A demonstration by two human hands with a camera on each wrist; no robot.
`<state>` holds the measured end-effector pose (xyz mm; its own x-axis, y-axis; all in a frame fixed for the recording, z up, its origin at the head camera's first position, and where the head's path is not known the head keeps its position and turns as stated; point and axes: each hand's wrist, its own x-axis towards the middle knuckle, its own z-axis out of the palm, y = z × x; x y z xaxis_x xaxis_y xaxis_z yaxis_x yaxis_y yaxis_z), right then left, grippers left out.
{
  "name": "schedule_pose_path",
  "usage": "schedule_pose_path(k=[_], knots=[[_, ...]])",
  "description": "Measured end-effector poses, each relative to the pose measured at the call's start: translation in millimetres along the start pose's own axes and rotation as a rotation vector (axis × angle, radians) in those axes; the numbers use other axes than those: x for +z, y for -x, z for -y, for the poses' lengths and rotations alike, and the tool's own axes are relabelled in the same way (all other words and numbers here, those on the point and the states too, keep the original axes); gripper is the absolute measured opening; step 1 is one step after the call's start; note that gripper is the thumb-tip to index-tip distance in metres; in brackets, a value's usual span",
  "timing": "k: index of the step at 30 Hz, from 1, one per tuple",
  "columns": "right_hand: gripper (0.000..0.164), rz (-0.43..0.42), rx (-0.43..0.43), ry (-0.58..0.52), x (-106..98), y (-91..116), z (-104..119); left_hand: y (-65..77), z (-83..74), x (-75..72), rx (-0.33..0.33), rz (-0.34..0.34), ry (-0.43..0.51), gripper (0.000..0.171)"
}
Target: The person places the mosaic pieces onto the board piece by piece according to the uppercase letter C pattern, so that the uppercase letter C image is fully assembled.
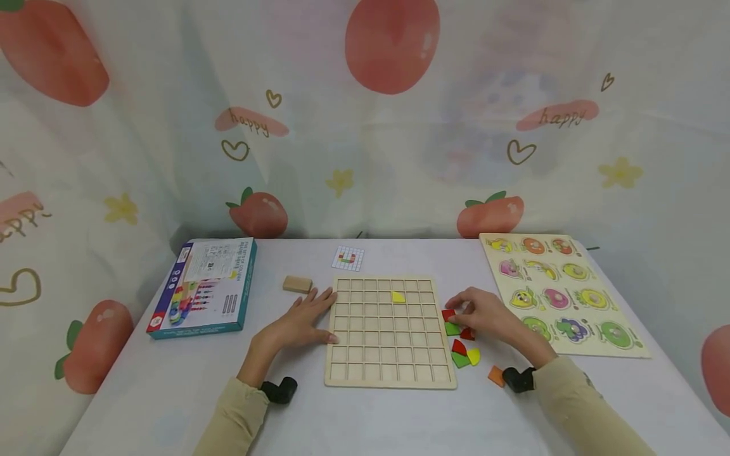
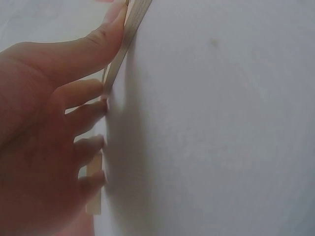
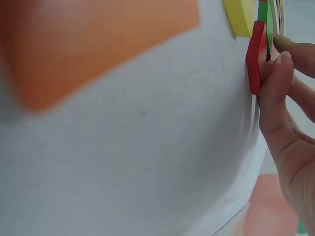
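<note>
A wooden grid board [image 1: 390, 385] lies flat, one yellow quarter-round piece [image 1: 398, 297] in an upper cell. My left hand [image 1: 302, 322] rests at its left edge with fingers spread, thumb [image 2: 114, 29] on the rim. Beside the right edge, my right hand [image 1: 489, 316] has thumb and index finger bent at a red piece [image 1: 447, 313], pinching it; a green piece [image 1: 452, 329] lies just below. Another red piece [image 1: 467, 334] sits under the hand, in front of the thumb in the right wrist view. Nearer me are a red [image 1: 459, 346], a green [image 1: 461, 360] and a yellow piece [image 1: 474, 356].
An orange piece [image 1: 496, 375] lies by the right wrist. A wooden block [image 1: 297, 284] and a small pattern card [image 1: 348, 258] sit beyond the left hand. A boxed game [image 1: 205, 285] stands left, a fruit puzzle board [image 1: 556, 294] right. A printed curtain [image 1: 365, 158] hangs behind.
</note>
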<state>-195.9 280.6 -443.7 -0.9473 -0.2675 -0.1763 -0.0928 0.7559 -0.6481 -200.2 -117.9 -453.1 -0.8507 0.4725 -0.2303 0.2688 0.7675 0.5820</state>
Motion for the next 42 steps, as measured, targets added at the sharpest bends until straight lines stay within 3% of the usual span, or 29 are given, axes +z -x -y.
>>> schedule_pose_path(k=[7,18,27,31,42], knots=[[0.022,0.01,0.019,0.008,2.1,-0.3,2.9,0.8,3.1,-0.3,-0.019,-0.001,0.012,0.093],[0.015,-0.019,-0.046,-0.071,4.0,-0.5,1.8,0.1,7.5,4.1,0.001,0.005,-0.01,0.093],[0.02,-0.033,-0.082,-0.223,6.2,-16.6,11.1,-0.3,6.2,1.9,0.008,0.025,-0.013,0.093],[0.019,-0.054,-0.104,-0.231,9.8,-25.3,20.2,0.2,5.5,0.3,0.012,0.024,-0.018,0.093],[0.029,0.039,-0.11,-0.309,20.0,-46.9,38.9,2.1,4.8,-1.2,0.024,0.035,-0.013,0.099]])
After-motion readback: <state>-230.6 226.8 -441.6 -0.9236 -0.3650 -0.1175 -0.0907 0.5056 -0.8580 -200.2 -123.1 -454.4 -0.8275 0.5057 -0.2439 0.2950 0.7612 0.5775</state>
